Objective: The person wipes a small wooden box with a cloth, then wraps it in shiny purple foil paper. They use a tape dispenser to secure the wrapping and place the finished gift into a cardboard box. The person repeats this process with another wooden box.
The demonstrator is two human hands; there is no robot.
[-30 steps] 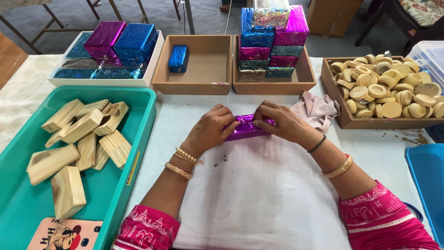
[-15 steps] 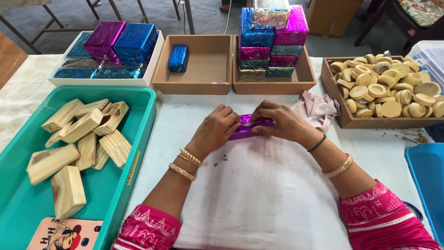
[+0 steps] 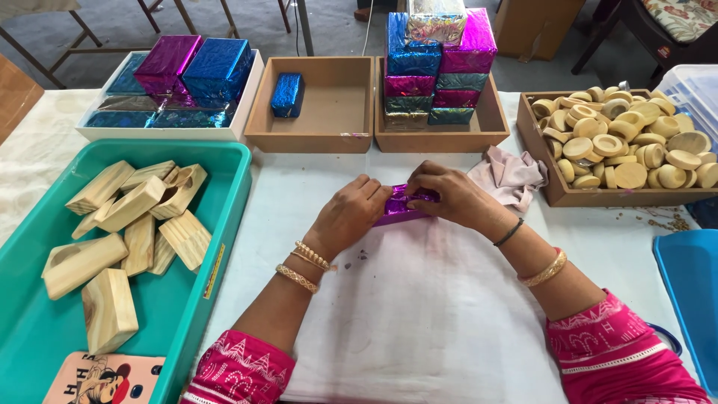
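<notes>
Both forearms reach forward and angle inward. The left hand (image 3: pixel 350 215) and right hand (image 3: pixel 449 196) meet at the middle, palms down, fingers curled and pinching, bangles on each wrist.

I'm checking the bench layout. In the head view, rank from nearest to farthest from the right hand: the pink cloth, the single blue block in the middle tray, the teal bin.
From the right hand:
1. Pink cloth, just right of it.
2. Blue block, up-left in the tray.
3. Teal bin, far left.
</notes>
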